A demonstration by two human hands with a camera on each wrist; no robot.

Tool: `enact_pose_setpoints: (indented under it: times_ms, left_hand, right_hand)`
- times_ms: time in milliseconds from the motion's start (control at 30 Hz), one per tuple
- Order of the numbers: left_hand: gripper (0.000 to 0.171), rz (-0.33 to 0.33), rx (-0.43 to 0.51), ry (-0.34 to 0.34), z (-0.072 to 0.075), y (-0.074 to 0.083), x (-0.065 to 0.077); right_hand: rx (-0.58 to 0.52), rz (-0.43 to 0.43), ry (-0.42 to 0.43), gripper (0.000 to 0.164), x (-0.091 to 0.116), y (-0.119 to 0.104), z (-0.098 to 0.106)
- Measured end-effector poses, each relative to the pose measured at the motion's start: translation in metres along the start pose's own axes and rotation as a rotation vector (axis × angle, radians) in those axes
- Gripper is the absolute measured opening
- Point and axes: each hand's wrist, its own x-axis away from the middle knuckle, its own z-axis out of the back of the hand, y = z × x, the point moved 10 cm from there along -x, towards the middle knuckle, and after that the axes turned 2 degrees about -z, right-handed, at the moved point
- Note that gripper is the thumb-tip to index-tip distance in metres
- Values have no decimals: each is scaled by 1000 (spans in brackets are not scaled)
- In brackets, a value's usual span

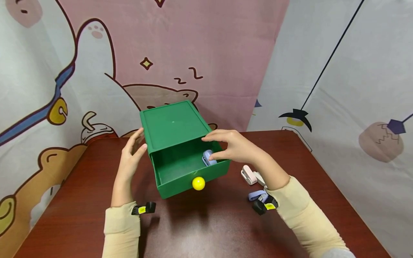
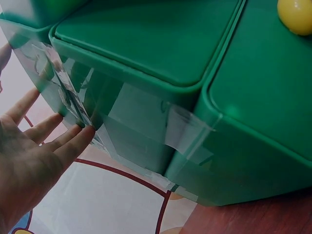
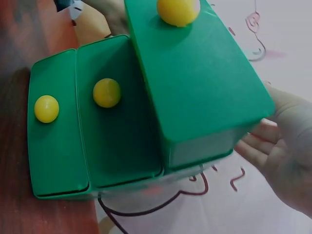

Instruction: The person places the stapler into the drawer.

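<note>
A green drawer cabinet (image 1: 174, 123) stands on the table with its top drawer (image 1: 177, 184) pulled out. A round yellow knob (image 1: 198, 183) is on the drawer's front. Inside, toward the right, lies a small lavender plastic item (image 1: 206, 159). My left hand (image 1: 129, 157) is at the cabinet's left side, its spread fingertips right at the clear side panel (image 2: 141, 126) in the left wrist view. My right hand (image 1: 237, 147) reaches over the drawer's right wall with fingers spread; the thumb overlaps the lavender item in the head view. In the right wrist view, the drawer hides part of this hand (image 3: 287, 141).
Two lower drawers with yellow knobs (image 3: 107, 92) are pushed in. To the right on the brown table (image 1: 213, 229) lie a pale pink item (image 1: 248, 175), a white piece beside it and a lavender strap (image 1: 257, 195). A printed cloth (image 1: 226, 53) hangs behind the table.
</note>
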Motion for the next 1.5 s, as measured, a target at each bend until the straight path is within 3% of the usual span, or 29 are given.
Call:
enact_pose_setpoints:
  times_ms: [233,467,667,900,1067,1233,1500]
  left_hand:
    - [53,-10,2,-9,-1,2,0]
    - [54,-25,8,-11,-1,2,-1]
    - [54,-26,18,-9,-2,3,-2]
    - [54,-29,19,-9,-1,3,-2]
    - [52,-17,25,-3,0,0,-1]
    - [52,-16,25,-2,0,-1,-1]
    - [53,-3,35,-4,-1,0,0]
  right_hand:
    - [-109,-34,203,54,32,20,23]
    - [-102,-165,267,58,65,47,30]
    - [-45,-206,211,57,82,54,23]
    - [-44,-280,145,65,109,120,-1]
    - [-112,-354,55,68,124,149,-17]
    - [-176,-411,-10,70,134,167,-31]
    - [-66,-431,-91,75,143,182,-46]
